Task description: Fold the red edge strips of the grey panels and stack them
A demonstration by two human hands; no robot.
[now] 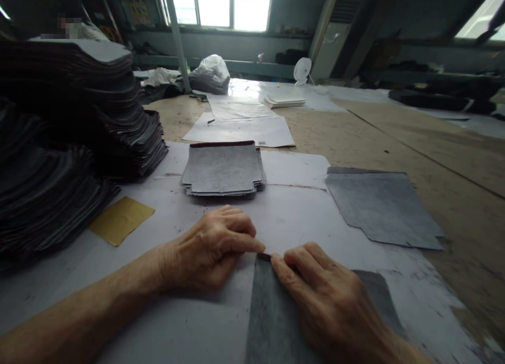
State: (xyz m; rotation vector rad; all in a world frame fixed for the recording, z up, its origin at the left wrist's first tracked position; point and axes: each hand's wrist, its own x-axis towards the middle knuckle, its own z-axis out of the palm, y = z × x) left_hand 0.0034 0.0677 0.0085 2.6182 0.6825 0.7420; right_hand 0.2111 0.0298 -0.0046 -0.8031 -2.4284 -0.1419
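Note:
A grey sheet of fabric-like material lies at the front, with a narrow dark strip along its top edge. My left hand is at its upper left corner, index finger pointing to the strip and the other fingers curled under. On the strip's right end press the fingertips of my right hand, its fingers bent together over the sheet. The palm hides much of the sheet, whose right part shows beyond it. Just ahead sits a small stack of cut grey pieces, the top one with a dark folded-looking edge.
Tall stacks of dark-edged sheets rise at the left, near a yellow square. Another grey cut piece lies at the right. White paper covers the table under my hands. A plastic bag and white roll stand farther back.

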